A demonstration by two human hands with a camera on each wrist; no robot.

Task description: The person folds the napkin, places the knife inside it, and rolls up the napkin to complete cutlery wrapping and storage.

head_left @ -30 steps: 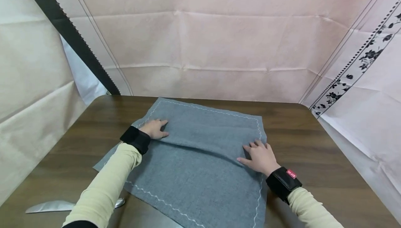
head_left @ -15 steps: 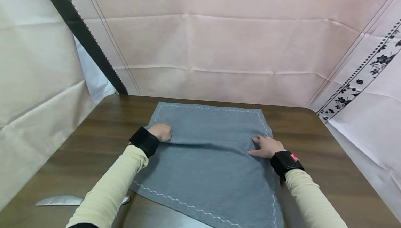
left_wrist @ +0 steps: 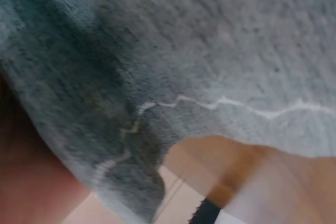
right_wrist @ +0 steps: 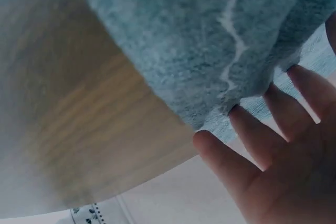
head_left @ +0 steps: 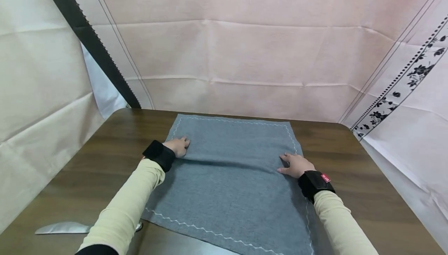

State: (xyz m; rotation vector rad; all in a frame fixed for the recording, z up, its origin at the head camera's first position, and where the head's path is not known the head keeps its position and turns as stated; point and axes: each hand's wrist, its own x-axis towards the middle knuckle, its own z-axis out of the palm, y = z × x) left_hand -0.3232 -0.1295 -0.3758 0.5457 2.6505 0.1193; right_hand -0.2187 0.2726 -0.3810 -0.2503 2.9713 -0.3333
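Observation:
A blue-grey cloth (head_left: 224,192) with white wavy stitching along its edges lies spread on the table. A raised crease runs across it between the hands. My left hand (head_left: 177,146) rests on the cloth's left side, fingers stretched out. In the left wrist view the cloth (left_wrist: 220,45) fills most of the picture and folds downward near a blurred bit of the hand (left_wrist: 37,166). On the right side, my right hand (head_left: 296,164) lies with fingers apart. The right wrist view shows straight fingertips of this hand (right_wrist: 283,166) touching the cloth edge (right_wrist: 173,66).
The brown wood-look table (head_left: 364,192) has rounded far corners. A silvery knife-shaped thing (head_left: 63,228) lies at front left, its middle hidden by my left sleeve. Pale hanging sheets (head_left: 245,52) stand behind and beside the table.
The cloth's far part has become straighter and flatter. My left hand curled its fingers half a second ago and has them extended now. My right hand has shifted slightly, still on the cloth.

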